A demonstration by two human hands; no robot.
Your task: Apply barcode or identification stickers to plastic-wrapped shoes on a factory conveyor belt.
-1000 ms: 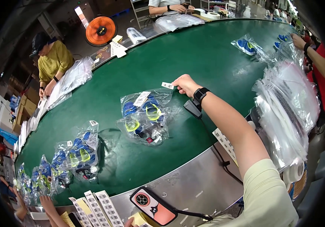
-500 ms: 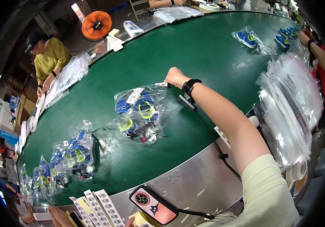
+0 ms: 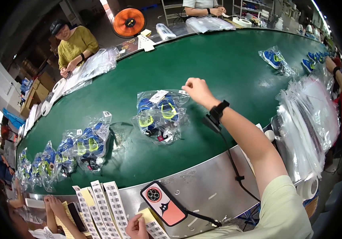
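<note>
Bagged shoes (image 3: 159, 115), a blue-and-yellow pair in a clear plastic bag, lie on the green conveyor belt (image 3: 227, 63) beside my right hand (image 3: 197, 89), whose fingers pinch at the bag's upper right corner, next to its white label (image 3: 158, 96). Compared with a second ago the bag has drifted leftward and nearer to me, and my arm has followed it, so contact with the corner is kept while the belt carries the bag along. My left hand (image 3: 137, 227) rests low on the steel counter (image 3: 203, 191), fingers touching a yellow tag (image 3: 147, 216) beside the orange phone (image 3: 164, 203).
</note>
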